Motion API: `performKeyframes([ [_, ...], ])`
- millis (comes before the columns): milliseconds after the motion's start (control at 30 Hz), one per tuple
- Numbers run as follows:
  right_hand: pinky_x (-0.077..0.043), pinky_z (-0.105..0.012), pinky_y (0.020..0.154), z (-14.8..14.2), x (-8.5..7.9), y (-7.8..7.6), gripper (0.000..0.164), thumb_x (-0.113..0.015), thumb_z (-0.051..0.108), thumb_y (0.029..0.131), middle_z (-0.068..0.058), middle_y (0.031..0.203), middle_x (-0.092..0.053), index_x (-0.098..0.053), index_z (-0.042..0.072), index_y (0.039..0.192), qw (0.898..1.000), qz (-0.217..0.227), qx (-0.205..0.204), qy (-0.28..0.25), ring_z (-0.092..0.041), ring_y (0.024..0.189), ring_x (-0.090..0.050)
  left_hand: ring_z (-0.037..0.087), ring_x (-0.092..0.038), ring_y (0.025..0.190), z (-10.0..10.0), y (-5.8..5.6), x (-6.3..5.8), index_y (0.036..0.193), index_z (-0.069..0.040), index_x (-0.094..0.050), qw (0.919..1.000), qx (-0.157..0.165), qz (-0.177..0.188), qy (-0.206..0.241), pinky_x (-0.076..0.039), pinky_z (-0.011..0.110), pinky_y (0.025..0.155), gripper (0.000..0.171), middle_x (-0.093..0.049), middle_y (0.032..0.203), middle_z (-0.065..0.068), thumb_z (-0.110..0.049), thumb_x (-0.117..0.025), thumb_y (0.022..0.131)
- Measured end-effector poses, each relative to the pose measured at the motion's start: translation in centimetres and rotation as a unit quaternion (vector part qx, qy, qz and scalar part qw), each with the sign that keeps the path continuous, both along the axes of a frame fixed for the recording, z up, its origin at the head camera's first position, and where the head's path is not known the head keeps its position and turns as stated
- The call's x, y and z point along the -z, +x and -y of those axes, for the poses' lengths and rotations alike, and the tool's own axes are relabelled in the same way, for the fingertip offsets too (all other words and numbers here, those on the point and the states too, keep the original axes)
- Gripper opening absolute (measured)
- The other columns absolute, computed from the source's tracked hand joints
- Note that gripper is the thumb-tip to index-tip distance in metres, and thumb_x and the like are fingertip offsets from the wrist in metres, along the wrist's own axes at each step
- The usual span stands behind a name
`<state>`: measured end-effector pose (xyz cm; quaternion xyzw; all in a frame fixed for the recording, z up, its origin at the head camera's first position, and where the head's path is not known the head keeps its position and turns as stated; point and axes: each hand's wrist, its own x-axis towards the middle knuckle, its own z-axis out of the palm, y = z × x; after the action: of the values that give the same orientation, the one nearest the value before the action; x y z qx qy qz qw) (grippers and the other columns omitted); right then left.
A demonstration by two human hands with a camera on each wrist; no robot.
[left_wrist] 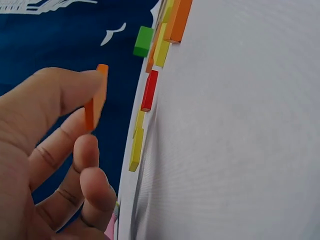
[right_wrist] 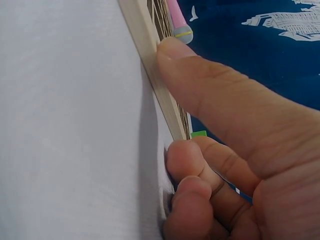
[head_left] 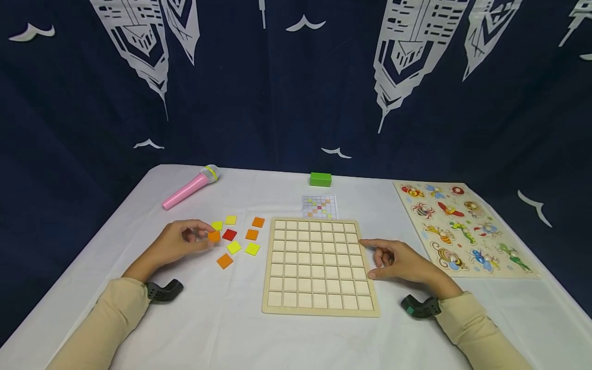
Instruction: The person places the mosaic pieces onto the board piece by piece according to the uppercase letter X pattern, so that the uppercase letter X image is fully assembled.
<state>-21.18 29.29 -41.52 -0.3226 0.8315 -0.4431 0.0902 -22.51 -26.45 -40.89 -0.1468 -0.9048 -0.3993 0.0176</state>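
Between thumb and index finger, my left hand (head_left: 180, 239) pinches a small orange square tile (head_left: 214, 236). The left wrist view shows this tile (left_wrist: 99, 100) edge-on and lifted off the cloth. Nearby lie a red tile (head_left: 229, 235), several yellow tiles (head_left: 234, 247) and a few other orange tiles (head_left: 224, 261). A wooden grid board (head_left: 319, 312) with bare square cells lies flat at the middle. At its right edge rests my right hand (head_left: 402, 259), with thumb and index finger touching the frame and the other fingers bent.
Behind the board lies a card with a coloured grid pattern (head_left: 320, 207), and a green block (head_left: 320, 179) stands farther back. A pink toy microphone (head_left: 187, 190) is at the back left. An insect picture board (head_left: 421, 231) covers the right side of the white-clothed table.
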Motion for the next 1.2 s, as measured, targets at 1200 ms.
performKeyframes([
  [1200,-0.042,-0.027,0.057,0.0,-0.1,0.0,0.069,-0.088,0.0,0.085,0.0,0.081,-0.06,-0.055,-0.017,0.144,1.0,0.009,0.003,-0.007,-0.008,0.066,-0.048,0.014,-0.054,0.064,-6.0,-1.1,-2.9,0.126,0.001,-0.072,0.9887,0.075,0.093,0.091,-0.043,0.022,0.062,0.035,-0.077,0.093,0.006,-0.005,-0.081,0.093],
])
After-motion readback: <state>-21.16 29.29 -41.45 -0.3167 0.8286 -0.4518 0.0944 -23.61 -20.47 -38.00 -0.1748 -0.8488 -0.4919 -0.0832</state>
